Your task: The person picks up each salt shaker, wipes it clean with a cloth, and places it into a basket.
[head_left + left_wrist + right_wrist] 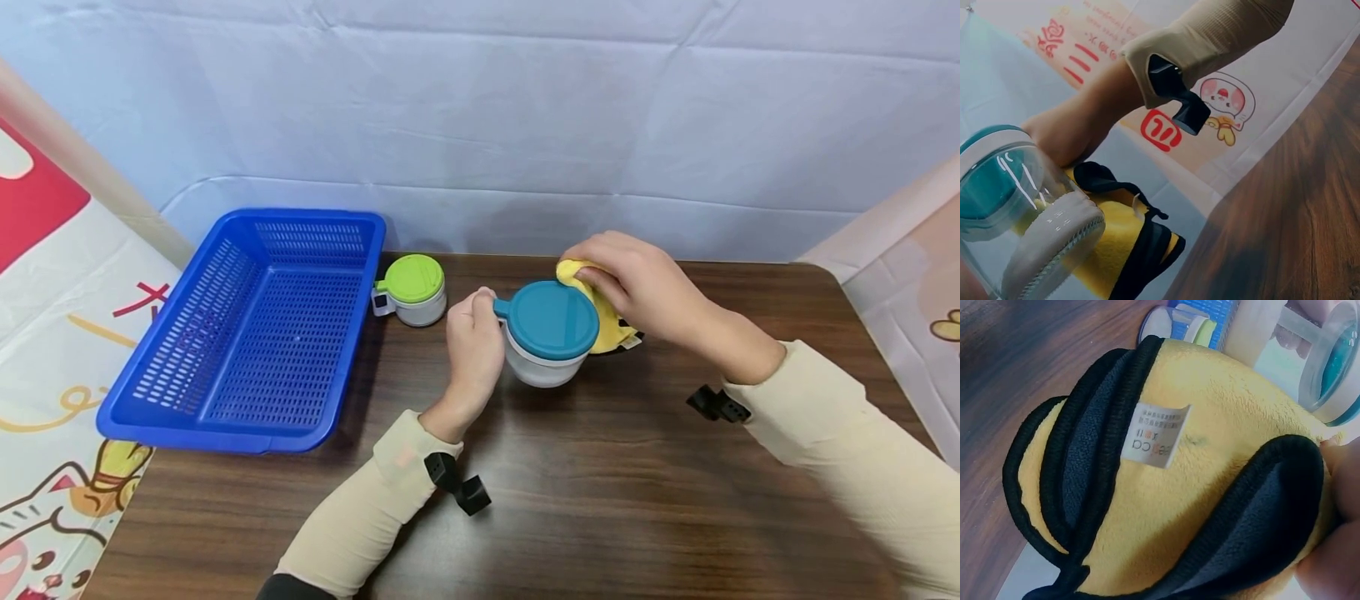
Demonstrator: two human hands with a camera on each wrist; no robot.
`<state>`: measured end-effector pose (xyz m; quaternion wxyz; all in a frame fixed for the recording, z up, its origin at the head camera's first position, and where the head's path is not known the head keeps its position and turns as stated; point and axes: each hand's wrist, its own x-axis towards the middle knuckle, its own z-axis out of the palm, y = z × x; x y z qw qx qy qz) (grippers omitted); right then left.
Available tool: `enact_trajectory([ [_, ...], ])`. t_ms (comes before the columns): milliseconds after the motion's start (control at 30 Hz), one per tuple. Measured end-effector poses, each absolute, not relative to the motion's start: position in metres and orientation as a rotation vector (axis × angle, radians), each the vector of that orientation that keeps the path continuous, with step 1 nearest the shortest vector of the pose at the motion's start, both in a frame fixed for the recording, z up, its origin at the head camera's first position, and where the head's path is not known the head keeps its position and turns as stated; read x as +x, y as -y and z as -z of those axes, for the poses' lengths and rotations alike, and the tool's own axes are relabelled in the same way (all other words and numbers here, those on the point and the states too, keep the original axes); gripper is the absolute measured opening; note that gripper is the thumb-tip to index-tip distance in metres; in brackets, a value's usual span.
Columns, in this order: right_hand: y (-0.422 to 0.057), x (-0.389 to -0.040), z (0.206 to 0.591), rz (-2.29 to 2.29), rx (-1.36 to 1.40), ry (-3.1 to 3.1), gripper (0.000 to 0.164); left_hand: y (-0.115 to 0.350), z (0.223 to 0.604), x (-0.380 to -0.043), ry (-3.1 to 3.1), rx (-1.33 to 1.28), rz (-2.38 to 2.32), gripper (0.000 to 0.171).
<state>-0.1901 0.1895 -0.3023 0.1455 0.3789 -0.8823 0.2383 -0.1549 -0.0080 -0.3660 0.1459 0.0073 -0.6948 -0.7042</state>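
My left hand (474, 346) grips the handle of a clear glass jar with a teal lid (553, 320), holding it slightly tilted above the table. On the jar's right side, my right hand (637, 283) pinches a yellow cloth (609, 325) and holds it against the lid's edge. In the right wrist view the cloth (1204, 394) hangs folded, with dark edging, a dark grey reverse and a white tag. Through the left wrist view, the jar's glass wall and whitish base (1054, 244) show in front of the cloth (1107, 240).
A smaller jar with a lime-green lid (414, 279) stands left of my left hand. Beside it is a blue plastic basket (348, 350) with slotted walls. The dark wooden table (600, 500) meets a pale cloth backdrop (480, 125) behind.
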Motion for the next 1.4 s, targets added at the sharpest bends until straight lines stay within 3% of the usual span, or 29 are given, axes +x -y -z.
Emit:
enact_trajectory([
  [433,-0.174,-0.194,0.29,-0.632,1.212,2.561,0.022,0.002,0.361,-0.152,2.024,0.009,2.018,0.043],
  [733,-0.158,-0.194,0.281,-0.58,1.399,2.44,0.021,0.004,0.332,-0.136,2.008,-0.057,2.006,0.041],
  [1033,-0.144,-0.188,0.267,-0.47,1.503,2.497,0.02,0.003,0.364,-0.152,2.003,-0.086,2.009,0.042],
  [1400,-0.143,-0.19,0.265,-0.348,1.55,2.627,0.02,0.003,0.368,-0.15,2.013,-0.075,2.006,0.043],
])
